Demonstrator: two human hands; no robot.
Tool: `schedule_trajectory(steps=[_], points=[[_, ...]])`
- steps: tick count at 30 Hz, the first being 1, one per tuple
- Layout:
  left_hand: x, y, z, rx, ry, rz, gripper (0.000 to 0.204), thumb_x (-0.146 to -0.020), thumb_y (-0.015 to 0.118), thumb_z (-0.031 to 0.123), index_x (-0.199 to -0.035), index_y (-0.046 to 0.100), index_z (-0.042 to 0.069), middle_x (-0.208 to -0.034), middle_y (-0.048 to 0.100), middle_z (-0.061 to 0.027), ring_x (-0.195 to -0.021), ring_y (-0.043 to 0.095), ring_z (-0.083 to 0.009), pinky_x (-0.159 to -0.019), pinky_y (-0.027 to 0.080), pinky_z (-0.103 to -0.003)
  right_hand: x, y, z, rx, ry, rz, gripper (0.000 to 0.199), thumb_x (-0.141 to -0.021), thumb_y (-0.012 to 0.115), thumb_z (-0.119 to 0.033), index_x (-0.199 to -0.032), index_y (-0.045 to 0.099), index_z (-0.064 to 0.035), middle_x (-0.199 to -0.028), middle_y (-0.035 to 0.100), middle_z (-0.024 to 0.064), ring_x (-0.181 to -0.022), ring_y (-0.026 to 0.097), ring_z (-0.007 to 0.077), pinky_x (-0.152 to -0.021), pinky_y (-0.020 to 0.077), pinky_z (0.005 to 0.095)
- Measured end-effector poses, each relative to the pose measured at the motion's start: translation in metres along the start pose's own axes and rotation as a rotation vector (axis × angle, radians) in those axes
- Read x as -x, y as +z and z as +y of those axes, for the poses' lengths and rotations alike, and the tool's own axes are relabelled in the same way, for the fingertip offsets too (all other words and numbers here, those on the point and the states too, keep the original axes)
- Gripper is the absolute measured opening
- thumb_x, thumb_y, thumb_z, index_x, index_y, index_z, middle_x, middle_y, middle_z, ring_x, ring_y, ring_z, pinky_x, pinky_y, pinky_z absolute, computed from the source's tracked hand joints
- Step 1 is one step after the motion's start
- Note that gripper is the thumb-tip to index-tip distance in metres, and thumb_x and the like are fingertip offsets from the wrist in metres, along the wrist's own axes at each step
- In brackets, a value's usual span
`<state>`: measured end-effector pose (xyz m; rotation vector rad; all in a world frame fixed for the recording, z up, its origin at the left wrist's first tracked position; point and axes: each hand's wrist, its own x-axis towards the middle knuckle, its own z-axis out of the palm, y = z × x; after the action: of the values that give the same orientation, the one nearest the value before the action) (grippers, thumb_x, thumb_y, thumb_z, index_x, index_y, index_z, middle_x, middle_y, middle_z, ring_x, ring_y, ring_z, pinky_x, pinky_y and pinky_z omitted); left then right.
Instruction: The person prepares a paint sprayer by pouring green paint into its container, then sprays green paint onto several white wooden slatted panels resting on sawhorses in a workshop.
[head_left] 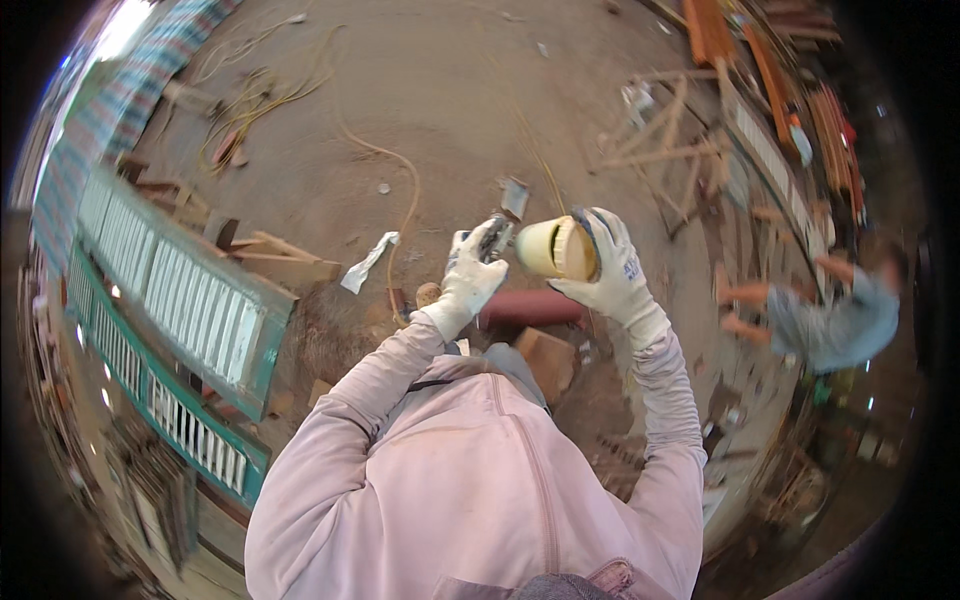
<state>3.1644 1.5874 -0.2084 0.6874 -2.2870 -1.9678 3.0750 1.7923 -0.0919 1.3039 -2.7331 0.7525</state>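
My right hand (612, 270) wraps a cream roll (556, 248) held chest-high; my left hand (470, 275) is closed on a small metal tool (498, 233) just beside it. I judge a loose glove grip could drop either. Dirt floor (450, 100) ahead lies open; green shutters (180, 300) crowd my left, another person (835, 315) my right
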Motion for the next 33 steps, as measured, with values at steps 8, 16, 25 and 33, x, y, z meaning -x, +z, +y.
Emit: schedule_trajectory(steps=[8, 16, 25, 33], points=[[-0.050, -0.065, 0.026, 0.083, 0.046, 0.156, 0.060, -0.073, 0.066, 0.010, -0.132, 0.062, 0.010, -0.121, 0.057, -0.0212, -0.118, 0.057, -0.0390, -0.103, 0.048, -0.041, -0.136, 0.019, -0.011, 0.138, -0.552, -0.090, 0.089, -0.064, 0.086, -0.029, -0.142, 0.048, -0.0089, -0.130, 0.050, 0.0239, -0.115, 0.051, 0.0446, -0.096, 0.0451, 0.0540], [-0.085, -0.066, 0.038, 0.282, -0.048, 0.432, 0.066, -0.075, 0.064, 0.006, -0.140, 0.056, 0.012, -0.122, 0.055, -0.0178, -0.116, 0.057, -0.0335, -0.100, 0.047, -0.038, -0.245, 0.035, 0.009, 0.003, -0.776, -0.274, 0.083, -0.071, 0.078, -0.031, -0.142, 0.046, -0.0041, -0.130, 0.049, 0.0269, -0.116, 0.051, 0.0455, -0.097, 0.0439, 0.0541], [-0.180, -0.034, 0.089, 0.359, -0.120, 0.909, 0.063, -0.075, 0.064, 0.003, -0.137, 0.058, 0.011, -0.114, 0.054, -0.0139, -0.109, 0.057, -0.0292, -0.094, 0.048, -0.037, -0.348, 0.031, 0.028, 0.063, -0.529, -0.267, 0.078, -0.079, 0.077, -0.032, -0.145, 0.045, -0.0034, -0.129, 0.049, 0.0272, -0.116, 0.053, 0.0450, -0.095, 0.0484, 0.0504], [-0.228, -0.045, 0.109, 0.304, -0.012, 0.578, 0.062, -0.069, 0.063, 0.003, -0.130, 0.065, 0.010, -0.116, 0.059, -0.0105, -0.110, 0.059, -0.0261, -0.098, 0.048, -0.034, -0.446, -0.014, 0.085, -0.005, -1.406, -0.558, 0.056, -0.070, 0.079, -0.037, -0.121, 0.067, -0.0180, -0.124, 0.053, 0.0214, -0.106, 0.059, 0.0378, -0.081, 0.0554, 0.0463]])
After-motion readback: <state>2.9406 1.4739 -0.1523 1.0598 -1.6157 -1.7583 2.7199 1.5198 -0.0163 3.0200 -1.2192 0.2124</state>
